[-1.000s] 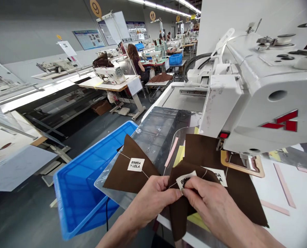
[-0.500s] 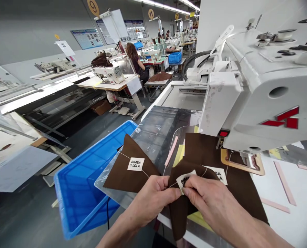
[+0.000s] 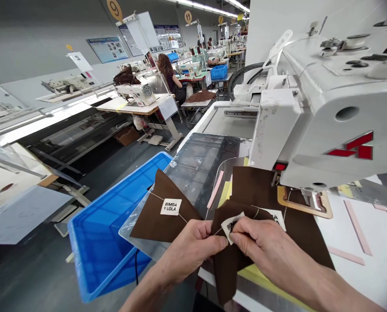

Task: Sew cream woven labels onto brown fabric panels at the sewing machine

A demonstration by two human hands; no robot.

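Note:
Both my hands meet at the front edge of a sewing table. My left hand [image 3: 193, 251] is closed in a pinch on a thin white thread that runs back to a brown fabric piece [image 3: 157, 216] with a white "BIMBA Y LOLA" label [image 3: 170, 206]. My right hand [image 3: 261, 247] pinches a second brown fabric piece [image 3: 227, 264] at its white label [image 3: 231, 224]. A third brown piece [image 3: 255, 190] with a label lies flat under the white sewing machine [image 3: 317, 112], beside a tan clamp frame [image 3: 306, 208].
A blue plastic bin [image 3: 115, 225] stands low at the left of the table. A clear plastic template [image 3: 200, 164] covers the table's left part. Pink and yellow strips lie on the table. Other sewing stations and a seated person [image 3: 169, 78] are farther back.
Almost nothing: my hands stay pinched together on the thread and the label. The view has shifted slightly.

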